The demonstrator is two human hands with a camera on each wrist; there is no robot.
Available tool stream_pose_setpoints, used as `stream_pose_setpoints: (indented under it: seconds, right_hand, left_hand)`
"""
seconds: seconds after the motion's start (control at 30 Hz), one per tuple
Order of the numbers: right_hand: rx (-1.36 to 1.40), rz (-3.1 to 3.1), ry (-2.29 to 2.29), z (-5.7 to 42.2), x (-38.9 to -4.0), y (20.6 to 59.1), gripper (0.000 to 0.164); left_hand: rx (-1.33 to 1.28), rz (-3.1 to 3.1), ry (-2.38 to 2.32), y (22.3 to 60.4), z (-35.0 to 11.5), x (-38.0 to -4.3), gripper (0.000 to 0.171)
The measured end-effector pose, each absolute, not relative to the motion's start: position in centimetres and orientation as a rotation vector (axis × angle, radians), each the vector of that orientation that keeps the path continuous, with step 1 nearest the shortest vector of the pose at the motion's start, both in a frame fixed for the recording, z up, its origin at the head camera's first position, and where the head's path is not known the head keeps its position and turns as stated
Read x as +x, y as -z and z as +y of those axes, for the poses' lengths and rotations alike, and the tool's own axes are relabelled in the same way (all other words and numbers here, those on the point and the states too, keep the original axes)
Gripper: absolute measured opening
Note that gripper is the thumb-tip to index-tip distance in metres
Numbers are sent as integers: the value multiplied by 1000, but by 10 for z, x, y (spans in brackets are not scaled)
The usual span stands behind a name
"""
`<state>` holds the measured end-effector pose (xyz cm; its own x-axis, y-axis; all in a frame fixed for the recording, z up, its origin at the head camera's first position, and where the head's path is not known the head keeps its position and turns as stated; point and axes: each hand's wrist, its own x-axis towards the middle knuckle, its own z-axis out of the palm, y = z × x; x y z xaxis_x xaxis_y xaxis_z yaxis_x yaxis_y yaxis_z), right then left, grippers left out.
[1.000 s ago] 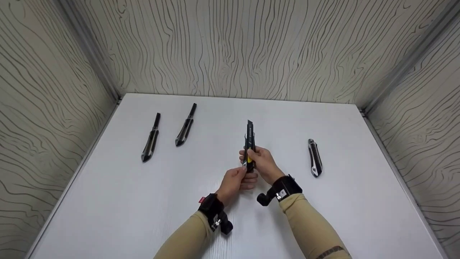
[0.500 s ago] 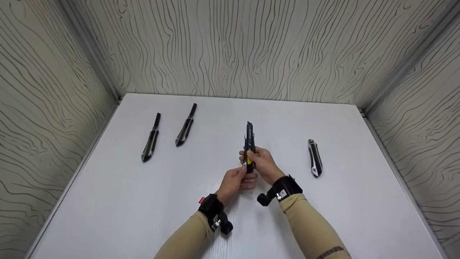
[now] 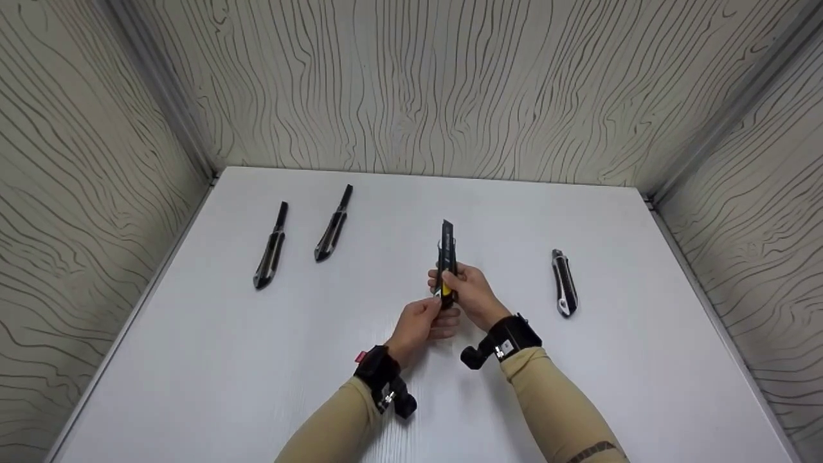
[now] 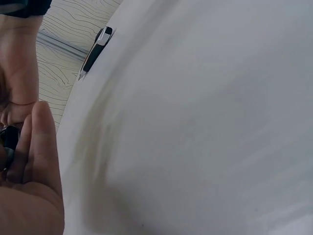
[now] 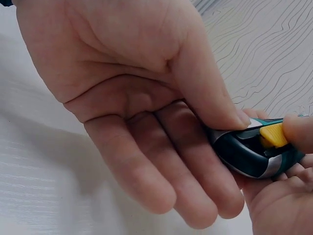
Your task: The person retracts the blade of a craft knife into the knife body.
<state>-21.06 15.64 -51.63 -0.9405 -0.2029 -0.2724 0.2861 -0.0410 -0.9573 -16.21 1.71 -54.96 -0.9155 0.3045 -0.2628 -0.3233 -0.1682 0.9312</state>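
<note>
A black utility knife is held above the white table, its dark blade sticking out and pointing away toward the back wall. My right hand grips the handle, with the thumb on the yellow slider. At the handle's butt end my left hand pinches with the thumb and index finger; its other fingers stretch out below, as the right wrist view shows. In the left wrist view, the hands hide most of the knife.
Two more utility knives, one at the far left and one beside it, lie on the white table with dark front ends extended. Another utility knife, shorter, lies to the right. Wood-patterned walls enclose the table.
The blade of the held utility knife has slid back slightly toward the handle, so a little less sticks out. Both hands stay nearly in place, and the other knives have not moved.
</note>
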Motion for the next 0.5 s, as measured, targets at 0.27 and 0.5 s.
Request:
stream_pose_setpoints:
  seconds: [0.27,0.5]
  right_hand:
    - [82,1889,2049,156,-210,514,35]
    - [76,1874,2065,156,-210,514,35]
  left_hand:
    - [-36,1710,-2131,548,17,-163,37]
    - [-36,1697,-2147,547,17,-161,38]
